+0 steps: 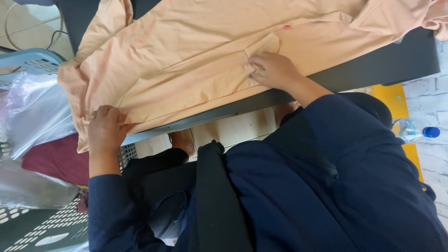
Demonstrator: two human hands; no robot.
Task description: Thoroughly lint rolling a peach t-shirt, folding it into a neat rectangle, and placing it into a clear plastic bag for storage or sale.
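Observation:
A large peach-coloured cloth (186, 51) lies spread and folded over a dark table (382, 63). My left hand (105, 128) rests flat on the cloth's near left corner at the table edge, fingers together, a ring on one finger. My right hand (273, 69) presses down on a folded flap of the cloth near the middle, fingers curled on the fabric. A small pink mark (287, 27) sits on the cloth beyond my right hand. Dark blue sleeves cover both arms.
A blue plastic basket (32, 60) and clear plastic bags (32, 112) stand at the left, with maroon cloth (58, 158) below them. A grey slotted basket (42, 228) is at bottom left. A clear water bottle (415, 130) with a blue cap lies at the right by a yellow surface.

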